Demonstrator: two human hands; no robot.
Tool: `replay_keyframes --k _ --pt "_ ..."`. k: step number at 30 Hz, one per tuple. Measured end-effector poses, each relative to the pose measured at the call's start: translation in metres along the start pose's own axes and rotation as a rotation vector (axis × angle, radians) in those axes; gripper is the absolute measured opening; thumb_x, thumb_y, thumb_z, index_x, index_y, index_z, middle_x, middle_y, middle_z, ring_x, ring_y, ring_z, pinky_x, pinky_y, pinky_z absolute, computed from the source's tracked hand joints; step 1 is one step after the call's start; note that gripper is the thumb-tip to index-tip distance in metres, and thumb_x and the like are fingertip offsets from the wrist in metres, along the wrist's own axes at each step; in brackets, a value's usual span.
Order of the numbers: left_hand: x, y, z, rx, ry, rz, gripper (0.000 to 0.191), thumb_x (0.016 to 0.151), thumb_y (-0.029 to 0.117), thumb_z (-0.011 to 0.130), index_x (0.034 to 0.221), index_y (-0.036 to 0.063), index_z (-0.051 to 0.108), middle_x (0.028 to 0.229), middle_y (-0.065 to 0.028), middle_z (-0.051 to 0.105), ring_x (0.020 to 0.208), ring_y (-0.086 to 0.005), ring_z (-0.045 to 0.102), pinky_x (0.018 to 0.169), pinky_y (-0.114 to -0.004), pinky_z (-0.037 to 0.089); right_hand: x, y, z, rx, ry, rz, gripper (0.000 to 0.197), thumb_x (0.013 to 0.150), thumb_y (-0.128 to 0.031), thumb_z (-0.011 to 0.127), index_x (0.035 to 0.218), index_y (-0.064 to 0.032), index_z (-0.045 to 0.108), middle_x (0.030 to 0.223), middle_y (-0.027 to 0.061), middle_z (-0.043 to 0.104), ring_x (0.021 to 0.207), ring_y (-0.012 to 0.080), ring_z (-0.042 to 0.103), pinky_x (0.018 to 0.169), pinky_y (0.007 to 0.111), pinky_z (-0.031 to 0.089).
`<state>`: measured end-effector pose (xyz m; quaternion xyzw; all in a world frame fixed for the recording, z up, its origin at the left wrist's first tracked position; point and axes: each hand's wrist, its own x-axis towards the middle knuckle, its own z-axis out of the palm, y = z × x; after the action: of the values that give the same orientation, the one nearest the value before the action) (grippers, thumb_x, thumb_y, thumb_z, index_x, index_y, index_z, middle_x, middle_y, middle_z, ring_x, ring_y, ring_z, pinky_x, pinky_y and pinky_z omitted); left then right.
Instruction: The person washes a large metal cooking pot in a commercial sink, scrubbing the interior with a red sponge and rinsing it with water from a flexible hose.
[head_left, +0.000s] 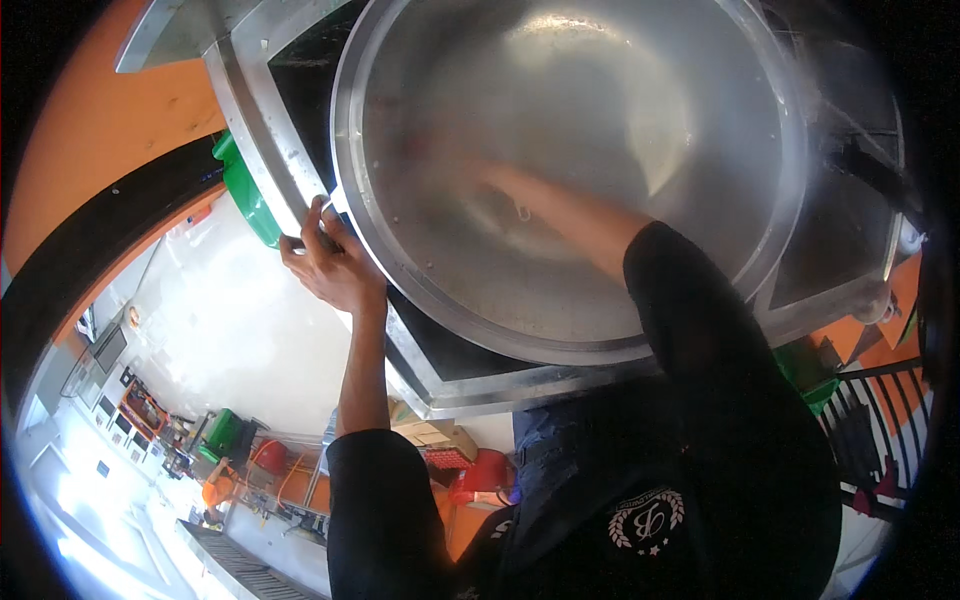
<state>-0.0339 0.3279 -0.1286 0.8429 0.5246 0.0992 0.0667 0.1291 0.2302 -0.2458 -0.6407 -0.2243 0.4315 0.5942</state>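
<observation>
A very large round metal pot (570, 354) fills the upper middle of the head view, with cloudy liquid or haze inside. My left hand (330, 259) is at its lower left outer edge, fingers bent beside the rim; whether they grip it is unclear. My right forearm reaches over the near rim and into the pot towards the left. My right hand (442, 154) is only a blur in the murk, near a faint reddish patch; what it holds cannot be made out. A small pale loop (523, 213) shows by the forearm.
The pot sits in an angular metal frame (495, 384) with dark gaps. A green plastic object (251, 199) is behind the frame at left. Lower left, beyond a pale floor, a person in orange (217, 491) is near equipment. Red containers (480, 476) and cardboard boxes (435, 433) lie below.
</observation>
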Motion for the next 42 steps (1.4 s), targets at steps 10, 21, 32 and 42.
replay_keyframes --k 10,21,32,42 --pt "0.003 0.005 -0.001 -0.017 0.093 0.062 0.027 0.099 0.038 0.052 0.115 0.0264 0.071 0.119 -0.0268 0.053 0.122 -0.0455 0.049 0.09 -0.056 0.047 0.0 0.016 -0.015 -0.246 -0.198 0.06 0.017 0.073 -0.002 0.064 0.086 -0.0094 0.073 0.082 0.0117 0.071 0.081 0.0261 0.068 0.075 0.04 0.052" --pt "0.005 -0.005 -0.009 0.044 0.106 0.063 0.026 0.098 0.036 0.056 0.119 0.0284 0.069 0.124 -0.0288 0.05 0.12 -0.0439 0.051 0.092 -0.052 0.047 -0.063 0.045 0.021 -0.597 -0.433 0.208 0.032 0.086 -0.024 0.065 0.108 -0.001 0.066 0.115 0.025 0.06 0.115 0.0361 0.055 0.099 0.048 0.042" --pt "0.001 -0.035 -0.031 0.11 0.126 0.02 0.024 0.097 0.035 0.057 0.117 0.0288 0.07 0.128 -0.0273 0.051 0.127 -0.0449 0.047 0.094 -0.056 0.046 0.093 0.004 -0.029 -0.243 1.02 -0.237 0.008 0.077 -0.006 0.064 0.083 -0.0041 0.069 0.09 0.0204 0.069 0.086 0.0356 0.066 0.076 0.044 0.052" --pt "0.003 -0.009 -0.02 0.032 0.085 0.027 0.025 0.097 0.034 0.057 0.118 0.0277 0.069 0.134 -0.0298 0.048 0.129 -0.0446 0.045 0.099 -0.056 0.042 0.042 0.045 0.019 -0.57 0.322 -0.1 0.02 0.08 -0.011 0.063 0.099 -0.0045 0.067 0.102 0.0197 0.066 0.096 0.0391 0.062 0.086 0.049 0.047"
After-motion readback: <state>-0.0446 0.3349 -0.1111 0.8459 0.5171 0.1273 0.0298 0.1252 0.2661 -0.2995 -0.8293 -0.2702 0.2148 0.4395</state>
